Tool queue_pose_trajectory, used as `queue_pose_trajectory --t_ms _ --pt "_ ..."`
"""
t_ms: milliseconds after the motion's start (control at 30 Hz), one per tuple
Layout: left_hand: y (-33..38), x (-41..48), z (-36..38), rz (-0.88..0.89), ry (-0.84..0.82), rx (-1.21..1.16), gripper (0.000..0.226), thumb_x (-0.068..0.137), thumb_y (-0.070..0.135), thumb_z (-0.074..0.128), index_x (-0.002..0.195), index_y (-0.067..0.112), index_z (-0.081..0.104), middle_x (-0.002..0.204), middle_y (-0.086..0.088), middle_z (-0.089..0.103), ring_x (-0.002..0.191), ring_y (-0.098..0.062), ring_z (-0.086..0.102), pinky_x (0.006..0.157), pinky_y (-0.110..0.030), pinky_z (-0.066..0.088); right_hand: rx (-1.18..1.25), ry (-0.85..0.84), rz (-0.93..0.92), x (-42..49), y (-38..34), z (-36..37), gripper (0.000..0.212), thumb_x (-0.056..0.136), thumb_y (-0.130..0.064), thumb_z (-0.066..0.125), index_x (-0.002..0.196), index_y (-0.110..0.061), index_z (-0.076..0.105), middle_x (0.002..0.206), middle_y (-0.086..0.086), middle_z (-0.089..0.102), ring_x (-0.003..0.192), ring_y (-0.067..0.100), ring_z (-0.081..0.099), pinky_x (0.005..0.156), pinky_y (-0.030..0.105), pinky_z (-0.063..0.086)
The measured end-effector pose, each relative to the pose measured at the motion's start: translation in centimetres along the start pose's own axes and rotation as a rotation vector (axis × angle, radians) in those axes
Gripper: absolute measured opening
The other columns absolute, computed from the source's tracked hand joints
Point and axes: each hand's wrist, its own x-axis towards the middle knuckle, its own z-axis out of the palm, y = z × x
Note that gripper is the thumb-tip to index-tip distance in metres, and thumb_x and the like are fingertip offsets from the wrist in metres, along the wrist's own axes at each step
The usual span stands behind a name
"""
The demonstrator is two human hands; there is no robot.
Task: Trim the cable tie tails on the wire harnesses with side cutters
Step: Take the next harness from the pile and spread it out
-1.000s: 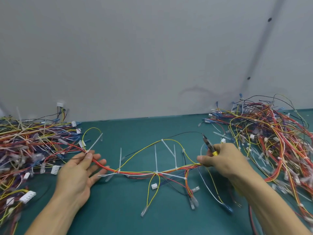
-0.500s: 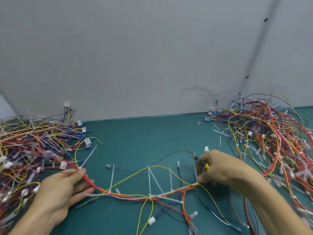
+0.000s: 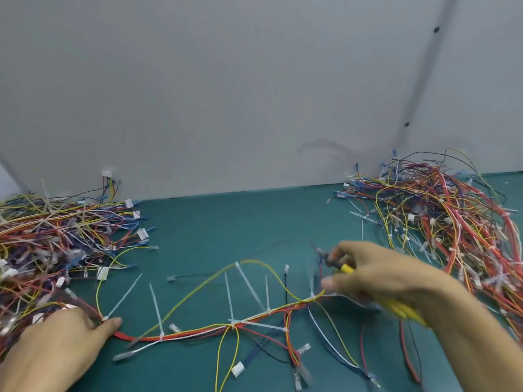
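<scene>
Green mat (image 3: 212,236), two wire piles (image 3: 56,236) (image 3: 452,222), one harness (image 3: 198,332), left hand (image 3: 56,349) pinching it, right hand (image 3: 376,275) gripping cutters (image 3: 346,268).

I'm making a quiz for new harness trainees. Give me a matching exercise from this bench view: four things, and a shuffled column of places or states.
1. left hand
2. right hand
3. cable tie tails
4. white connector

A. stick up uncut from the harness
B. grips the yellow-handled side cutters
C. lies on the green mat, nearest the camera
D. at the harness's left end

Pairs: 1-D, 2-B, 3-A, 4-C.
</scene>
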Motion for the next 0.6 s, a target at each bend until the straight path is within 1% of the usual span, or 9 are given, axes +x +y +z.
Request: queue_pose_trajectory --t_ms 67,100,133,233,300,400,467,533,600 --pt "-0.8 0.5 0.6 -0.019 -0.011 -0.077 0.061 0.064 0.039 0.086 0.032 0.012 0.041 0.034 -0.006 0.046 0.042 -0.026 0.052 0.05 -0.031 0.042 0.207 0.029 -0.006 -0.5 0.6 -2.0 0.028 0.081 -0.023 0.075 0.1 -0.006 0.063 0.064 0.0 0.06 0.052 0.012 0.055 0.051 0.024 0.046" --pt "-1.2 0.7 0.9 -0.017 -0.025 -0.113 0.059 0.063 0.036 0.088 0.034 0.014 0.042 0.034 -0.006 0.045 0.041 -0.028 0.053 0.049 -0.032 0.044 0.231 0.068 0.005 -0.7 1.0 -2.7 0.024 0.084 -0.019 0.072 0.098 -0.002 0.063 0.06 0.0 0.058 0.051 0.011 0.053 0.049 0.023 0.044" --pt "-1.6 0.8 1.3 0.013 -0.038 -0.11 0.056 0.064 0.036 0.088 0.035 0.015 0.044 0.034 -0.003 0.047 0.039 -0.028 0.054 0.048 -0.033 0.045 0.187 0.116 0.018 -0.7 1.3 -3.3 0.021 0.085 -0.017 0.072 0.095 0.0 0.063 0.06 0.001 0.058 0.05 0.011 0.052 0.049 0.024 0.043" --pt "-2.2 1.2 2.4 0.089 -0.056 -0.089 0.046 0.064 0.039 0.087 0.039 0.017 0.054 0.034 0.005 0.051 0.037 -0.02 0.055 0.046 -0.031 0.048 -0.1 0.188 0.044 -0.3 2.3 -3.9 0.02 0.081 -0.024 0.076 0.085 -0.007 0.067 0.068 0.005 0.062 0.057 0.012 0.054 0.056 0.025 0.043" --pt "-1.7 0.5 2.0 0.096 -0.045 -0.091 0.047 0.065 0.037 0.087 0.038 0.018 0.054 0.034 0.003 0.051 0.037 -0.021 0.054 0.046 -0.031 0.049 -0.158 0.178 0.061 -0.1 2.5 -3.5 0.018 0.079 -0.026 0.078 0.082 -0.011 0.068 0.072 0.008 0.067 0.061 0.013 0.057 0.061 0.027 0.044" --pt "-0.4 -0.5 0.8 0.09 -0.021 -0.108 0.046 0.066 0.033 0.086 0.039 0.019 0.053 0.037 0.001 0.053 0.041 -0.023 0.055 0.05 -0.03 0.048 -0.242 0.154 0.079 0.3 2.4 -2.5 0.014 0.079 -0.026 0.075 0.081 -0.014 0.069 0.073 0.0 0.072 0.056 0.001 0.06 0.057 0.02 0.041" --pt "0.4 -1.5 0.0 0.098 -0.004 -0.108 0.043 0.068 0.031 0.085 0.042 0.02 0.053 0.042 -0.006 0.056 0.047 -0.025 0.057 0.056 -0.035 0.05 -0.273 0.139 0.091 0.5 2.3 -2.1 0.012 0.082 -0.027 0.071 0.082 -0.016 0.069 0.07 -0.003 0.073 0.057 -0.002 0.062 0.058 0.02 0.041" --pt "1.2 -2.4 -1.1 0.11 0.007 -0.108 0.041 0.071 0.03 0.083 0.046 0.02 0.051 0.05 -0.014 0.06 0.056 -0.029 0.06 0.064 -0.042 0.052 -0.253 0.2 0.043 0.4 2.1 -2.2 0.01 0.085 -0.028 0.069 0.087 -0.018 0.069 0.071 -0.003 0.071 0.06 0.004 0.062 0.06 0.021 0.045" --pt "2.4 -3.2 -2.6 0.113 0.003 -0.128 0.044 0.074 0.026 0.081 0.046 0.019 0.047 0.052 -0.018 0.058 0.061 -0.034 0.061 0.068 -0.047 0.051 -0.085 0.255 -0.073 0.2 1.8 -2.3 0.008 0.088 -0.027 0.067 0.093 -0.021 0.067 0.073 0.0 0.067 0.06 0.009 0.063 0.063 0.024 0.05"
